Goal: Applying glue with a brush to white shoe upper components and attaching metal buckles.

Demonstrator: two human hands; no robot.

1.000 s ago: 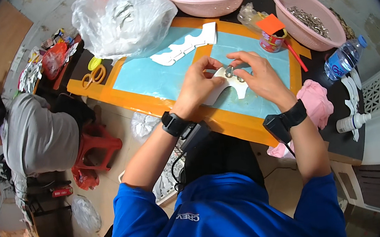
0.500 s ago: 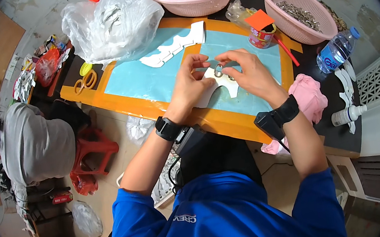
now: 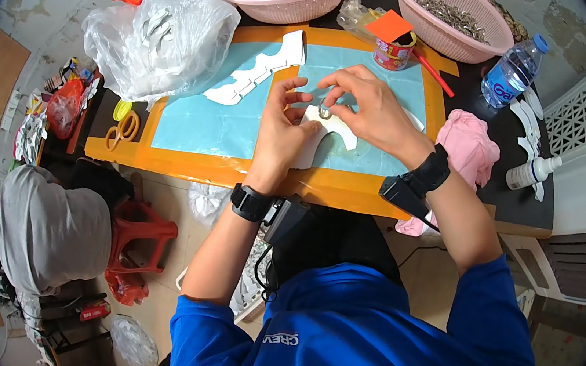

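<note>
On the blue work surface lies a white curved cut-out piece with notched edges. My left hand is at its left end, thumb resting on it and the other fingers raised, curved and apart. Between thumb and fingertips, my right hand pinches a small metal ring-like buckle just over the piece's upper part. Its exact shape is partly covered by the fingertips. Farther back, a row of overlapping white cut-out pieces lies on the blue sheet.
Two pink baskets of metal parts stand at the back. Around are a plastic bag, orange-handled scissors, a tin, a red stick, a water bottle and pink cloth. A person sits at left.
The whole view has shifted slightly. My right fingers have brought the buckle lower, closer against the white piece. My left hand's fingers have lifted and spread a little.
</note>
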